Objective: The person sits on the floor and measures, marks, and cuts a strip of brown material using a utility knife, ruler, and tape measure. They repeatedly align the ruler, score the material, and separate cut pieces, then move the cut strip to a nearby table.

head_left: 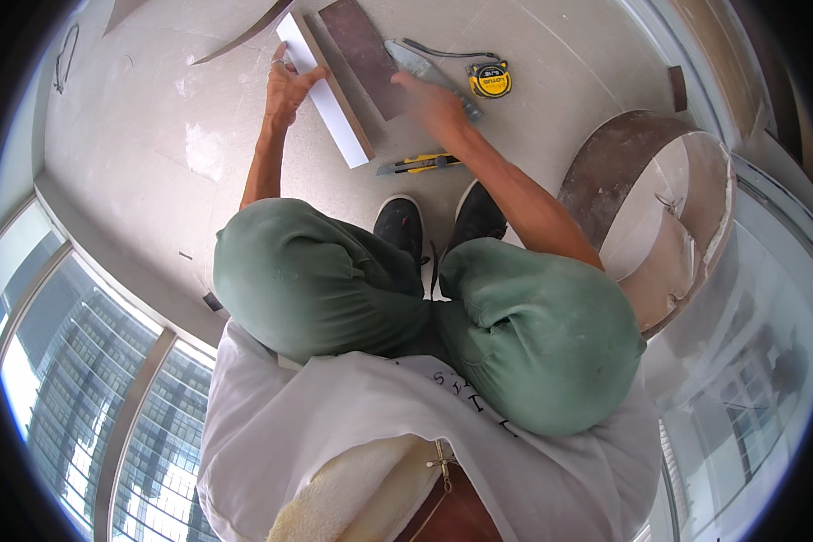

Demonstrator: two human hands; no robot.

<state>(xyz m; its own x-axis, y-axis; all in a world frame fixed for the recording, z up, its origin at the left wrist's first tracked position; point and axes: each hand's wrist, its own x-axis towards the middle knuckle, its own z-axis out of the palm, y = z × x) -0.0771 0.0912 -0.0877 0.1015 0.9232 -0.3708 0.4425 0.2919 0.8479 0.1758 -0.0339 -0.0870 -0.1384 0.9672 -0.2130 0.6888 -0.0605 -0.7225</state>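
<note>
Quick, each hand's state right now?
Left hand: closed, holding a white-faced board strip.
Right hand: blurred, near a grey flat piece; open or closed cannot be told.

A long, rectangular white-faced board with a brown edge slants beside the left fingers, thumb across its face.

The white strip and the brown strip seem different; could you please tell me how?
The left hand grips the white strip, while the brown strip lies flat on the floor. The white strip shows a bright white face, the brown strip a dark brown one. Both are long, straight-edged and similarly slanted.
</note>
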